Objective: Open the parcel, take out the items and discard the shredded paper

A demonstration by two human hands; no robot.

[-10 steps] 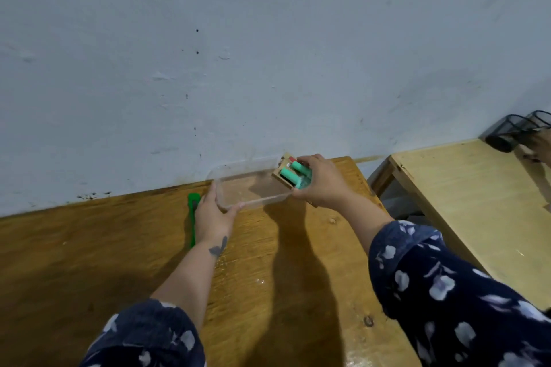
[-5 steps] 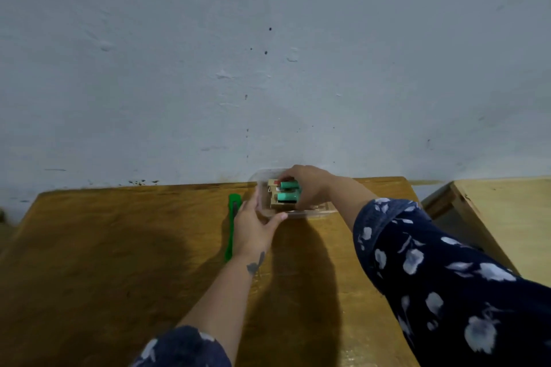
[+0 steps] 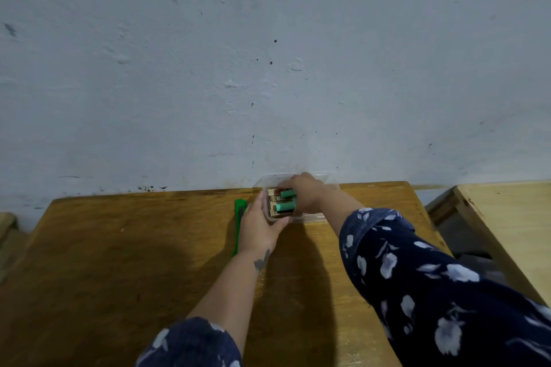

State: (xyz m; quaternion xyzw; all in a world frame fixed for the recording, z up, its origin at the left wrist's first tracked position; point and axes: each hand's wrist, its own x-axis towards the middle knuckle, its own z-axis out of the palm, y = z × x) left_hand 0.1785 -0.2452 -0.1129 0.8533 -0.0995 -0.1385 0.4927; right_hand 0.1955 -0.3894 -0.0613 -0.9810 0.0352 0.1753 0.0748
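A clear plastic container (image 3: 316, 179) stands at the far edge of the brown wooden table (image 3: 134, 253), against the wall. My right hand (image 3: 307, 192) is inside it, shut on a tan pack of green cylinders (image 3: 283, 202). My left hand (image 3: 258, 226) grips the container's near left corner. A green utility knife (image 3: 238, 217) lies on the table just left of my left hand, partly hidden by it. No parcel or shredded paper is in view.
A pale grey wall (image 3: 268, 68) rises straight behind the table. A lighter wooden table (image 3: 512, 226) stands to the right across a narrow gap. The corner of another surface (image 3: 6, 223) shows at the far left.
The container came down from its tilted, lifted position to rest on the table by the wall. My right hand moved the pack of green cylinders from the container's end down into it.
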